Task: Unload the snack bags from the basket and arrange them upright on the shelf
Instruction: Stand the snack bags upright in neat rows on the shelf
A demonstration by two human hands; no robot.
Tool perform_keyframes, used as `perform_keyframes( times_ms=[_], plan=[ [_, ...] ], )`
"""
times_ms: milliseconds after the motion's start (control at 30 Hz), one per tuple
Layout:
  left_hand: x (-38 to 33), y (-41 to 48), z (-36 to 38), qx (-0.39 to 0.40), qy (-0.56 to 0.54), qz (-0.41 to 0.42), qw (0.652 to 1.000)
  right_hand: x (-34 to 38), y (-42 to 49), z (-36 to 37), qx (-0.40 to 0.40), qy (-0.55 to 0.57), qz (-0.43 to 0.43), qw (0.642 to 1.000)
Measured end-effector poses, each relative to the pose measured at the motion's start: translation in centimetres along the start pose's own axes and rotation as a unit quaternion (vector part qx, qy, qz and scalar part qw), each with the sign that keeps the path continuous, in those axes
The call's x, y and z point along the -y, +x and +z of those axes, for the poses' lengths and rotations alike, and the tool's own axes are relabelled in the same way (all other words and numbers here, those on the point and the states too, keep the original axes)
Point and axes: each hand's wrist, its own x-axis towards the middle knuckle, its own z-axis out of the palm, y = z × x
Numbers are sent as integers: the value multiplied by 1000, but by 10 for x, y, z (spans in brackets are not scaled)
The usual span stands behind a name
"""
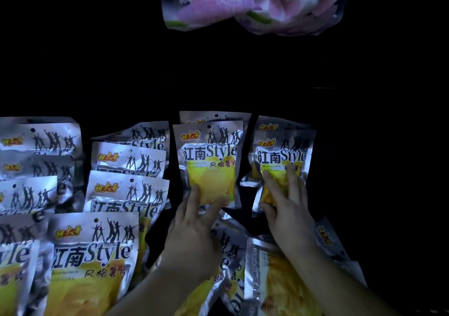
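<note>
Silver and yellow chip bags fill a dark shelf. My left hand (pixel 194 225) grips the bottom of an upright bag (pixel 210 162) at the centre, thumb on its front. My right hand (pixel 286 201) holds the lower part of another upright bag (pixel 283 160) just to the right, fingers spread over its yellow window. Each bag has one more standing behind it. Rows of the same bags (pixel 126 189) stand to the left. Several bags (pixel 272 281) lie flat or tilted under my forearms. The basket is not visible.
A clear bag of pink and white marshmallows (pixel 255 2) hangs at the top centre, above the shelf. The surroundings are black; the shelf's edges and back cannot be made out. Dark space lies right of the right-hand bag.
</note>
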Motion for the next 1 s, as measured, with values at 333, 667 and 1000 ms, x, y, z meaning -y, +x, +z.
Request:
perform_keyframes(
  times_ms=[333, 667, 1000],
  plan=[
    [10, -24, 2, -18, -64, 8, 998, -9, -27, -7, -35, 103, -12, 994],
    [8, -63, -28, 133, -44, -57, 989, 35, -108, -24, 214, 24, 0, 976],
    [19, -77, -16, 114, -88, -81, 986, -23, -112, -37, 259, 41, -140, 955]
  ],
)
